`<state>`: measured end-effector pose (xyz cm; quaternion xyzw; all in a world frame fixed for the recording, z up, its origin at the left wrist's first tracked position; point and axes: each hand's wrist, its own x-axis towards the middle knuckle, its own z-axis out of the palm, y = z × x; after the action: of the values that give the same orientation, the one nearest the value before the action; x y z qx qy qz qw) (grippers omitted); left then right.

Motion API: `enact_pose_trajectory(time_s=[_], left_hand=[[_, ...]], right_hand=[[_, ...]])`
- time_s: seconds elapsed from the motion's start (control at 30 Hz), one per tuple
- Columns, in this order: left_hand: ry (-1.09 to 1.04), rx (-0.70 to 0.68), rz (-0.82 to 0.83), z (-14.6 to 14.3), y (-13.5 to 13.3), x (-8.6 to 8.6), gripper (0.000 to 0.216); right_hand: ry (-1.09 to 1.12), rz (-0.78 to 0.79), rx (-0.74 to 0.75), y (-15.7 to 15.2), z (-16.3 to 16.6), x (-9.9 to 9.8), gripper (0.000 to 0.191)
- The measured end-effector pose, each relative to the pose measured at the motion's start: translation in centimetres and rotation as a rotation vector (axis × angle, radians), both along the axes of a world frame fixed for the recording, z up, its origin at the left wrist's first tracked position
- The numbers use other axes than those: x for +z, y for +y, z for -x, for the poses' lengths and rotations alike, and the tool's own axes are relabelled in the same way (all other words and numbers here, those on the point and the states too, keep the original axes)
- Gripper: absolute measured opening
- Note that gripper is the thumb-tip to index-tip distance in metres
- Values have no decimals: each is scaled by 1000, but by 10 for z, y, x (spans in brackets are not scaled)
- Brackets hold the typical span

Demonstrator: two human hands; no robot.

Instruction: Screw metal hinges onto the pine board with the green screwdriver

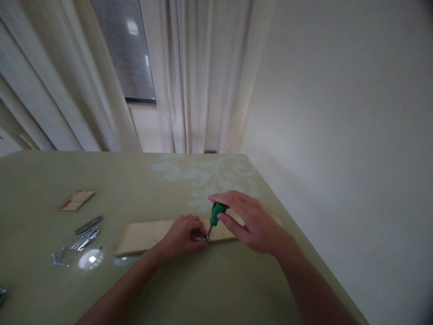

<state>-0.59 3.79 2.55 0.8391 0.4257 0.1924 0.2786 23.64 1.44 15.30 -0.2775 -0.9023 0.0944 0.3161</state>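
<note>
Showing in head view: right hand (pixel 248 222) grips green screwdriver (pixel 215 217), its long axis slanting down and leftward to a small metal fitting (pixel 201 239); left hand (pixel 182 234), nearer that fitting, pinches it at the wooden board's (pixel 144 234) near edge, on the counter (pixel 206 284).

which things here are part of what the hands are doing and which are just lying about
In the job:
- green screwdriver, in the right hand
- small metal piece, at the left hand's fingers
- long wooden board, partly covered by the hands

Lying about, for now:
- small wooden piece
- metal strips
- thin metal bits
</note>
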Motion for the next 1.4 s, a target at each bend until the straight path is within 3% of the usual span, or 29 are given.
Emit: enact_pose_trajectory(time_s=[0.1,0.27,0.4,0.47,0.63,0.77,0.83,0.9,1.0,1.07,1.17,1.23,1.3,1.4], left_hand=[[-7,7,-6,0,0,-1,15],[5,22,6,-1,-1,-5,18],[10,20,-20,-1,0,-5,17],[19,17,-23,-1,0,-3,15],[16,22,-24,-1,-1,0,13],[14,31,-44,-1,-2,-2,14],[11,36,-53,-2,-2,-3,13],[-1,35,-54,-2,-3,-3,13],[-26,30,-56,-2,-3,-4,12],[-25,28,-81,-2,-2,-6,14],[-13,18,-86,-1,-1,-8,17],[-12,19,-69,0,-1,-10,16],[-16,23,-74,0,-1,-11,15],[-29,30,-89,0,-2,-10,14]], right_hand=[[-18,-20,10,-2,-1,2,29],[-34,-237,-231,-3,9,-7,21],[-99,-309,-317,-2,13,-10,21],[-103,-266,-295,-1,13,-10,21],[13,-18,-90,0,9,-9,54],[81,112,36,3,7,-10,47],[77,30,22,7,8,-14,34],[58,-158,-59,9,11,-19,20],[3,-362,-159,8,15,-21,18],[-19,-310,-145,4,16,-17,22],[17,-31,-21,-2,13,-7,50],[66,130,79,-2,12,-6,55],[126,156,122,2,12,-11,45],[239,-4,-2,10,16,-27,22]])
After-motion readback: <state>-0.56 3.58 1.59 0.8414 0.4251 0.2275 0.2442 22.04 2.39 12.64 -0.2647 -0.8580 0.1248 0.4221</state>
